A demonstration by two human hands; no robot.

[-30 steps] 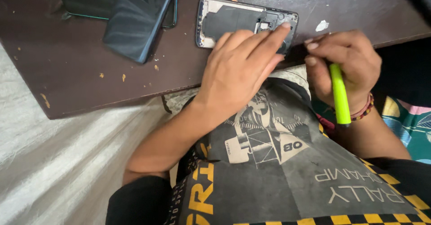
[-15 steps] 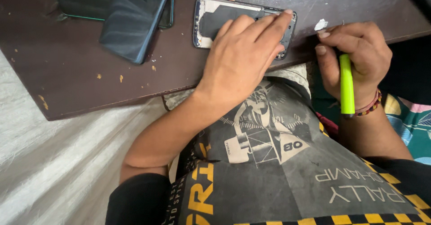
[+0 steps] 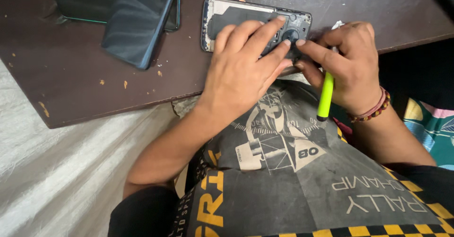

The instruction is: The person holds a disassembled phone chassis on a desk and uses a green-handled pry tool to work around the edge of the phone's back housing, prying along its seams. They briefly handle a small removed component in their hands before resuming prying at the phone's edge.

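An opened phone (image 3: 227,17) with its back cover off lies on the dark brown table (image 3: 85,76), its insides showing. My left hand (image 3: 241,66) rests flat on top of it, fingers stretched toward the camera end. My right hand (image 3: 347,62) grips a bright yellow-green tool (image 3: 325,95) and its index finger reaches to the phone's right end, next to my left fingertips. The tool's tip is hidden behind my fingers.
A dark phone back cover (image 3: 137,19) leans over another dark flat device (image 3: 80,0) at the table's far left. Small crumbs dot the table. A white scrap (image 3: 337,25) lies near my right hand. My printed dark shirt (image 3: 293,171) fills the foreground; white cloth (image 3: 56,180) lies at left.
My right hand has moved left with the tool, closing in on the phone's right end until its index finger meets my left fingertips. My left hand stays on the phone.
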